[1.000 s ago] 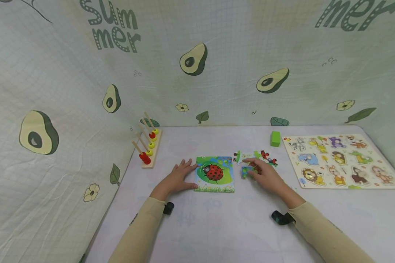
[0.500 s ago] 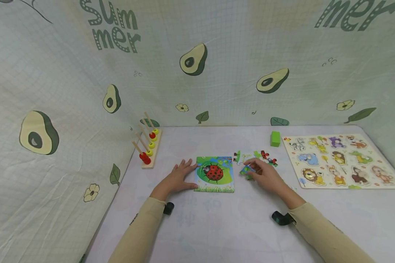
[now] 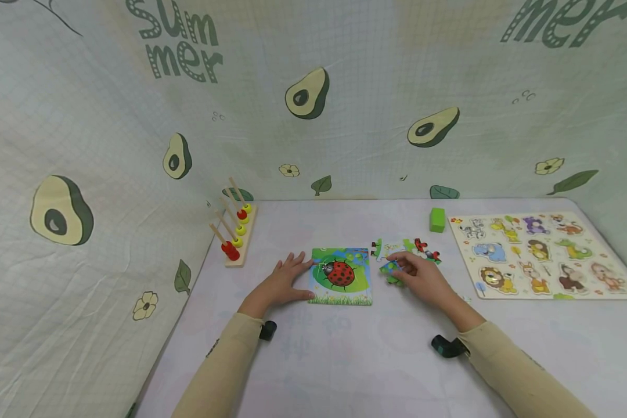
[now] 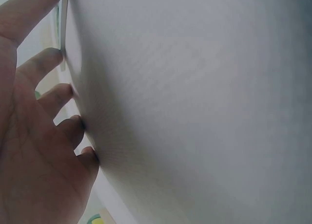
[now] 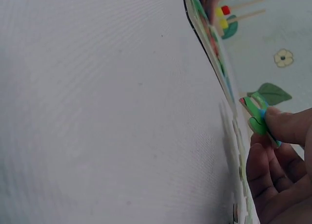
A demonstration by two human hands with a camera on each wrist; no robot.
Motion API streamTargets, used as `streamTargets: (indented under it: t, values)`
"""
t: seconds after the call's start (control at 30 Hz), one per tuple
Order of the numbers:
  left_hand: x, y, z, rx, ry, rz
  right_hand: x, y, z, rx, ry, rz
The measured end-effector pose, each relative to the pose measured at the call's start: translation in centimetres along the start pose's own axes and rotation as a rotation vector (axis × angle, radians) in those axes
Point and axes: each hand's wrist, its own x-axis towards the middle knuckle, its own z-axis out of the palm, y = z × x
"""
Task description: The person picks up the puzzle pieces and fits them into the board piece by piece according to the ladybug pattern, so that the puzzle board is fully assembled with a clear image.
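Note:
A square ladybug puzzle board [image 3: 341, 293] lies flat on the table in the head view. My left hand [image 3: 279, 284] rests at its left side, fingers spread, with thumb and forefinger touching the edge. Between thumb and fingers, my right hand [image 3: 423, 280] pinches a green and blue jigsaw piece [image 3: 389, 267], just right of the board. The right wrist view shows this piece [image 5: 257, 118] held above the table and tilted. Behind the right hand lie more jigsaw pieces [image 3: 427, 252], some with red ladybugs, partly hidden by the fingers.
A peg stacker [image 3: 247, 238] with red and yellow beads stands at the left edge. A green block [image 3: 437, 220] sits at the back right. Beside it lies a large animal puzzle board [image 3: 517, 255]. Printed cloth hangs behind and at the sides.
The jigsaw piece has turned and tilted in my right hand's fingers, staying in nearly the same place. My left hand has kept still on the board's edge.

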Motion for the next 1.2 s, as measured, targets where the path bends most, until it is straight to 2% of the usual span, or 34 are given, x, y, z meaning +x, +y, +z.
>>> streamTargets:
  t: [0.5, 1.03, 1.2]
  values:
    - [-0.1, 0.2, -0.2, -0.004, 0.002, 0.002, 0.3, -0.1, 0.2, 0.049, -0.008, 0.054]
    - [-0.3, 0.4, -0.3, -0.021, 0.003, 0.000, 1.4, -0.4, 1.1, 0.059, 0.016, 0.012]
    - [-0.2, 0.4, -0.2, -0.019, 0.003, 0.001, 2.0, -0.5, 1.5, 0.032, 0.018, -0.015]
